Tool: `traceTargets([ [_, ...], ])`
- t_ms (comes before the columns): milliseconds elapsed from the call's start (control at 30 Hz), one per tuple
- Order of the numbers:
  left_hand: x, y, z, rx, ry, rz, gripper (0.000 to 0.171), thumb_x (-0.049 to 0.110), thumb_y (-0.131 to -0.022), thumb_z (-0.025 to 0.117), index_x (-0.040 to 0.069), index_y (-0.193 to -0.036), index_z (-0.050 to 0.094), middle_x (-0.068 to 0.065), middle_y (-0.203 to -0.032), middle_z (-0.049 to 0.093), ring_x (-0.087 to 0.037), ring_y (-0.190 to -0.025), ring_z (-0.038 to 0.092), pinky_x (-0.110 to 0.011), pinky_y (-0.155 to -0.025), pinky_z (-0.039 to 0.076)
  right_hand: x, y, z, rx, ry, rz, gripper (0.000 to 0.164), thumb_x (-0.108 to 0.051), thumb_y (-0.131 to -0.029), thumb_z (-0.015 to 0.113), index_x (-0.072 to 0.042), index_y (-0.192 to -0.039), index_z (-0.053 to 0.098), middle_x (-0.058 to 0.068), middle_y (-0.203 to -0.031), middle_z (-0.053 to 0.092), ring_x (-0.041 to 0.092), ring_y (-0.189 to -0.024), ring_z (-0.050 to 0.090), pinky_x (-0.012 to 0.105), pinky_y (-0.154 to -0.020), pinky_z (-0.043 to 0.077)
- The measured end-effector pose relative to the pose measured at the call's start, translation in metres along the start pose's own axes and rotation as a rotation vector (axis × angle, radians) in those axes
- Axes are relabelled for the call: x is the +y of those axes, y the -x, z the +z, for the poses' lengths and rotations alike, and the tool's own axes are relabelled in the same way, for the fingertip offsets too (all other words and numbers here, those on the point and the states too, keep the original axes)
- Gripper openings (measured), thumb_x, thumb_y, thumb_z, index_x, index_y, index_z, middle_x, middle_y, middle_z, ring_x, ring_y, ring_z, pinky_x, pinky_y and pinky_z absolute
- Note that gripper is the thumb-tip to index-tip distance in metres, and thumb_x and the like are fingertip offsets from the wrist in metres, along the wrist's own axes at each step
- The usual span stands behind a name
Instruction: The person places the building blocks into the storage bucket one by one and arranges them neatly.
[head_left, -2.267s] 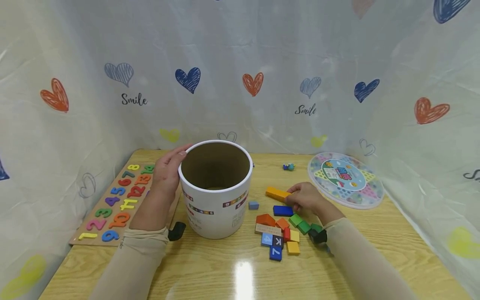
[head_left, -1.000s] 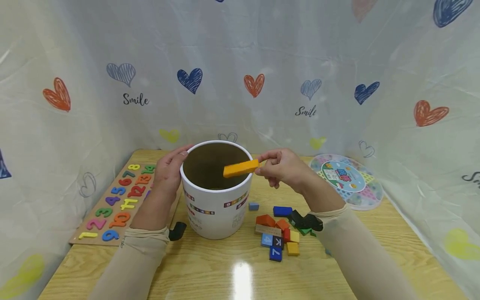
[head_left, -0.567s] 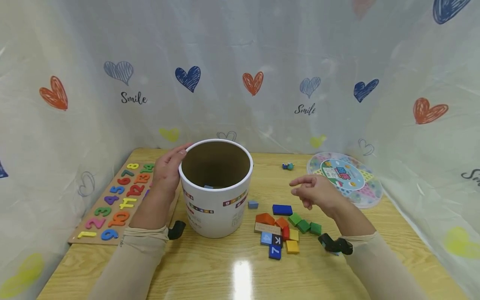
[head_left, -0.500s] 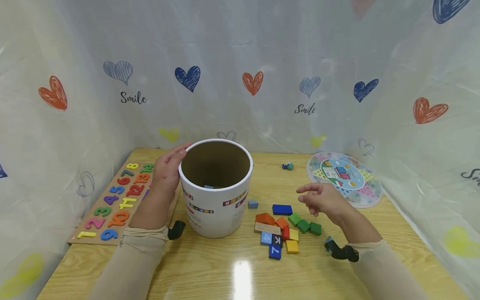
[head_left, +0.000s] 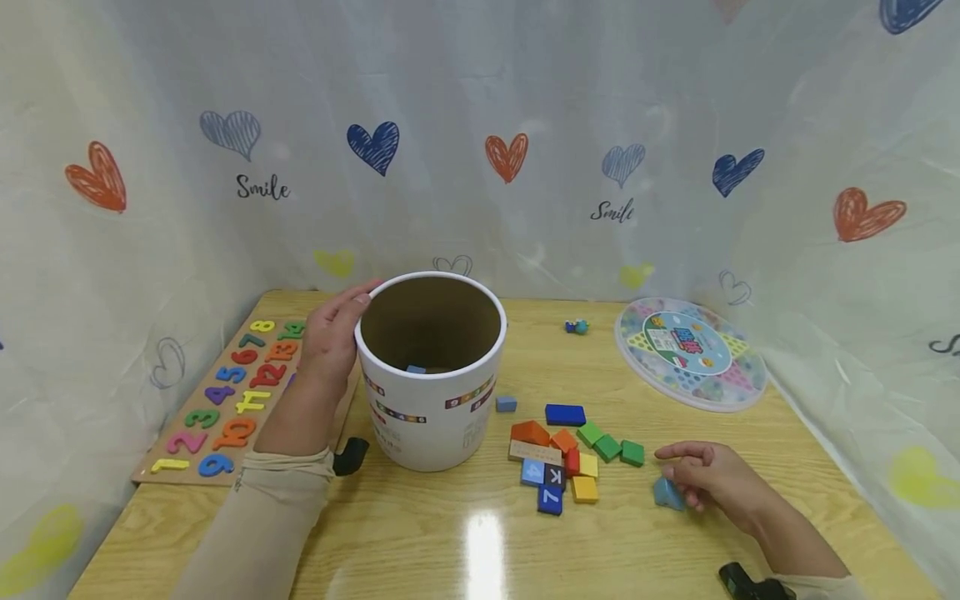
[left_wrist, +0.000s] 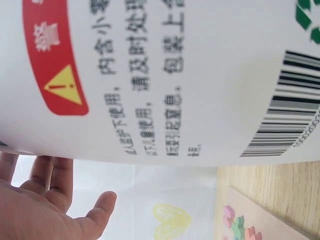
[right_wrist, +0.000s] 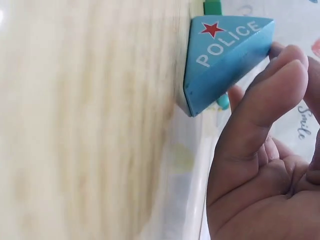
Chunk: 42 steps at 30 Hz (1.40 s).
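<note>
The table (head_left: 375,542) has lost its orange bar, so fewer lie out; my right fingers (head_left: 678,450) spread by the blue block (right_wrist: 227,52), toward the right edge; left fingers (left_wrist: 62,182), spread, touch the bucket (head_left: 427,429).

A hand could cross the worktop (head_left: 600,550) in front of the blocks (head_left: 573,463), as far as the right hand (head_left: 716,479). The tall bucket (head_left: 427,425) barred low passage towards the left edge; with the left hand (head_left: 330,333) against its rim, the mouth was reachable from the right. A lane ran to the back edge between a small toy (head_left: 577,327) and the round box (head_left: 690,354).
</note>
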<state>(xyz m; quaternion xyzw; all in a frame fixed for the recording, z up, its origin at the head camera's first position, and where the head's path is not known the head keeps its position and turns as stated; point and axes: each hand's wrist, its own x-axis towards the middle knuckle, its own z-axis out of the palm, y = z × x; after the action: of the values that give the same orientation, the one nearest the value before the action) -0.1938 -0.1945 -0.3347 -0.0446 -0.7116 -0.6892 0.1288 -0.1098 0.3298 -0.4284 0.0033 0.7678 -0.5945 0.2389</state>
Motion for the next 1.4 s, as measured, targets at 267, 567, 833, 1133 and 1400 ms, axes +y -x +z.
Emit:
traceTargets([
  [267, 0.002, 0.001, -0.001, -0.006, 0.009, 0.012, 0.044, 0.046, -0.096, 0.048, 0.021, -0.129, 0.060, 0.004, -0.130, 0.057, -0.016, -0.124, 0.046, -0.046, -0.105, 0.034, 0.008, 0.019, 0.000, -0.108, -0.016, 0.006, 0.051, -0.012, -0.093, 0.057, 0.014, -0.133, 0.039, -0.004, -0.064, 0.055, 0.008, -0.052, 0.050, 0.024, -0.051, 0.050],
  [567, 0.000, 0.001, -0.001, -0.005, 0.019, 0.035, 0.042, 0.045, -0.096, 0.048, 0.021, -0.129, 0.061, 0.002, -0.130, 0.057, -0.017, -0.123, 0.047, -0.046, -0.104, 0.035, 0.009, 0.016, 0.010, -0.163, 0.018, -0.004, 0.049, -0.012, -0.091, 0.060, 0.015, -0.128, 0.042, -0.003, -0.064, 0.053, 0.011, -0.053, 0.054, 0.027, -0.052, 0.051],
  [833, -0.001, 0.001, 0.000, -0.014, 0.028, 0.011, 0.044, 0.046, -0.095, 0.049, 0.021, -0.129, 0.060, 0.002, -0.130, 0.056, -0.018, -0.125, 0.045, -0.047, -0.105, 0.033, 0.004, 0.008, 0.034, -0.188, 0.103, -0.034, 0.046, -0.012, -0.087, 0.066, 0.010, -0.123, 0.048, -0.001, -0.062, 0.051, 0.012, -0.049, 0.048, 0.028, -0.049, 0.050],
  [1133, 0.001, 0.002, -0.001, -0.009, 0.016, 0.020, 0.044, 0.045, -0.096, 0.048, 0.020, -0.130, 0.059, 0.002, -0.130, 0.057, -0.018, -0.125, 0.045, -0.049, -0.105, 0.032, -0.009, -0.006, 0.068, -0.092, 0.301, -0.127, 0.036, -0.020, -0.083, 0.072, 0.001, -0.109, 0.060, 0.003, -0.060, 0.055, 0.013, -0.044, 0.050, 0.029, -0.041, 0.048],
  [1400, 0.001, 0.002, 0.001, -0.013, 0.012, 0.032, 0.042, 0.044, -0.097, 0.047, 0.021, -0.129, 0.060, 0.003, -0.130, 0.057, -0.015, -0.123, 0.047, -0.045, -0.105, 0.034, -0.031, -0.008, 0.080, -0.067, 0.354, -0.193, 0.028, -0.016, -0.083, 0.071, 0.000, -0.105, 0.063, 0.007, -0.058, 0.058, 0.017, -0.042, 0.053, 0.029, -0.041, 0.045],
])
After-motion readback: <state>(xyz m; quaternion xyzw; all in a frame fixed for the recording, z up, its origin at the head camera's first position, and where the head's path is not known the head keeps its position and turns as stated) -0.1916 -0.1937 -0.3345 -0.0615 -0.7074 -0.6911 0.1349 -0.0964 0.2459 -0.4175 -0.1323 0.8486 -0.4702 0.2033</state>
